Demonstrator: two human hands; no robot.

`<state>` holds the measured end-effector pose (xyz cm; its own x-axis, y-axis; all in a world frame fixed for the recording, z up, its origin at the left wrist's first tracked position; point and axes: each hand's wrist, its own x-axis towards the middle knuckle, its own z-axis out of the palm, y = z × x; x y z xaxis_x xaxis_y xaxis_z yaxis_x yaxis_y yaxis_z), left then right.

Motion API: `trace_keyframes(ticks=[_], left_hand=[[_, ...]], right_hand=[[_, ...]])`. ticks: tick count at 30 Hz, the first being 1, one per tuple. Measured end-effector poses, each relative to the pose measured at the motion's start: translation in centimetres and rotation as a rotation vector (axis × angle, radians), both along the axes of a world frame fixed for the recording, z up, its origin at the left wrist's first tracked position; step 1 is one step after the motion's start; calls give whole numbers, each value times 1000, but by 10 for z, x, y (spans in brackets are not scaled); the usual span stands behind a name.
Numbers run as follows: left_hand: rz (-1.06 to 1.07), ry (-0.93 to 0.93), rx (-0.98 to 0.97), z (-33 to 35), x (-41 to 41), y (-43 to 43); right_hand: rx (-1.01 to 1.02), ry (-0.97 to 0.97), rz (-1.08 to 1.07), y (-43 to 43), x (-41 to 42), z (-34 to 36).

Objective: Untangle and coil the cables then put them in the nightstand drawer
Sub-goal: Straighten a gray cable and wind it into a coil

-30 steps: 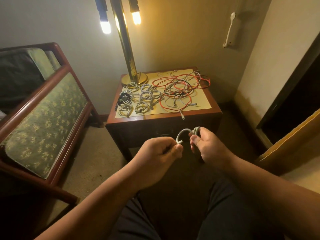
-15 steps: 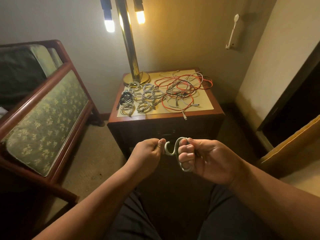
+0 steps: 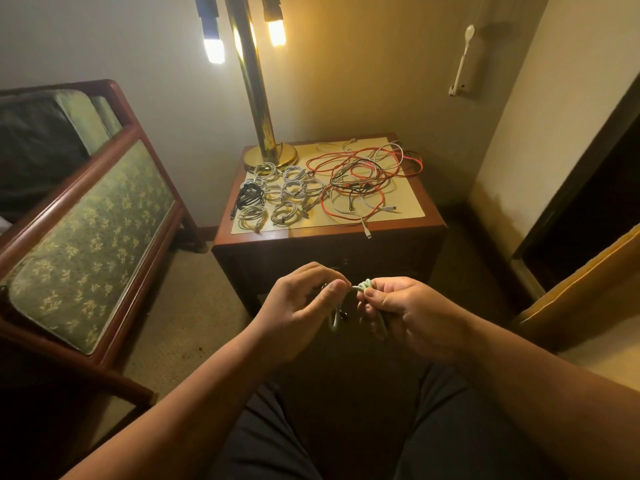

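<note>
Both hands hold one white cable (image 3: 364,285) in front of the nightstand (image 3: 329,258). My right hand (image 3: 405,313) grips its coiled loops, which hang below the fingers. My left hand (image 3: 301,306) pinches the cable's end between thumb and forefinger, right beside the coil. On the nightstand top lie several finished white coils (image 3: 287,195) and one black coil (image 3: 247,199) at the left. A tangle of red, white and black cables (image 3: 363,178) covers the right half. The drawer front is dark and shut.
A brass lamp base (image 3: 270,155) stands at the nightstand's back left, its pole rising to lit bulbs. A green upholstered wooden chair (image 3: 86,237) stands to the left. A wall and a dark doorway (image 3: 588,202) are on the right. My legs are below.
The cable went from an open loop between the hands to a tighter bundle. My left hand came closer to the right and now pinches the end at the coil.
</note>
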<state>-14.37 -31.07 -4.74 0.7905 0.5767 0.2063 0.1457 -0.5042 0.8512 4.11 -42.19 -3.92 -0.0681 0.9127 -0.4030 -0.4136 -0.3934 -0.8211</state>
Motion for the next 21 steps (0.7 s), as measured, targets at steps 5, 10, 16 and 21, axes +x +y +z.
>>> trace_keyframes(ticks=[5, 10, 16, 21], left_hand=[[-1, 232, 412, -2, 0, 5], [-9, 266, 341, 0, 4, -4], [56, 103, 119, -6, 4, 1], [69, -77, 177, -14, 3, 0]], right_hand=[[74, -25, -16, 0, -1, 2], [133, -67, 6, -2, -3, 0], [160, 82, 104, -2, -1, -4], [177, 250, 158, -3, 1, -1]])
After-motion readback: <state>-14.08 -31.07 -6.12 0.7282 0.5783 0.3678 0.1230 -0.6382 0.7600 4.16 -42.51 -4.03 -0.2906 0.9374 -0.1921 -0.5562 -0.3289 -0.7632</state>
